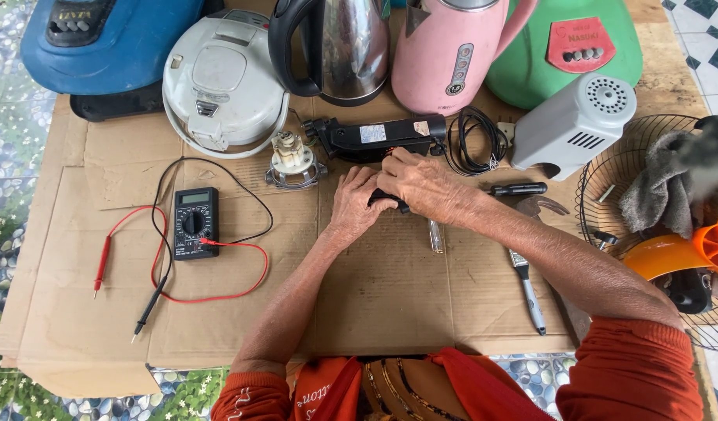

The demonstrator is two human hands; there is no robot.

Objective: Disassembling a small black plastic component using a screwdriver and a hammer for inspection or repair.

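A long black appliance body [374,140] with a pale label lies mid-cardboard, below the kettles. The right hand [425,183] curls over its near edge; the left hand [357,204] grips a small black part [390,200]. At nine o'clock sits a multimeter [195,222].

Both bare forearms reach forward from orange sleeves pushed up near the elbows and meet at the middle. The left hand [357,204] lies palm down, wrist straight, fingers curled together and pointing up and to the right. The right hand [423,185] comes in from the right on a slanted forearm, its back upward, partly overlapping the left fingertips. Its fingers bend downward in a closed grip; what they press cannot be told.
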